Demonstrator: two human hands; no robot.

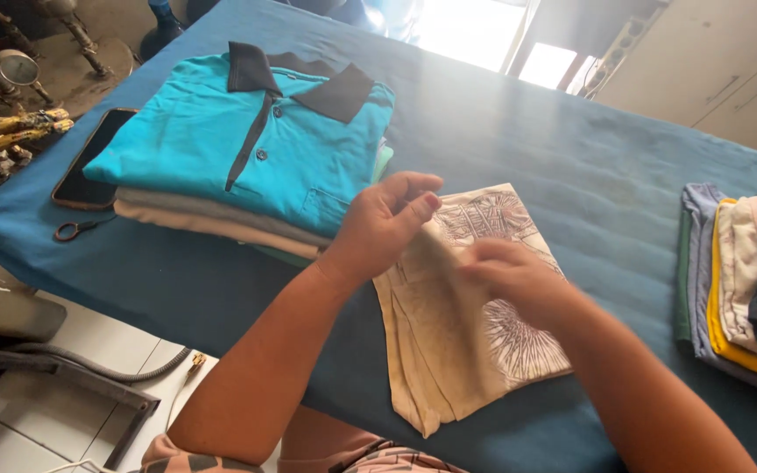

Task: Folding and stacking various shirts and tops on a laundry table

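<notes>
On blue table (571, 175), beige shirt (449, 350) lengthwise toward viewer

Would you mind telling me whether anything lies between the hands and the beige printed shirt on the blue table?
Nothing visible does. The left hand and the right hand are both already on the beige printed shirt. The stack topped by a teal polo shirt lies to the left and slightly beyond.

I see a blue-covered table (519, 149), a stack of folded shirts (247, 149) topped by a turquoise polo just left of the grip, a phone (89, 162) and small scissors (72, 230) farther left, another folded pile (742, 280) well apart on the right.
</notes>
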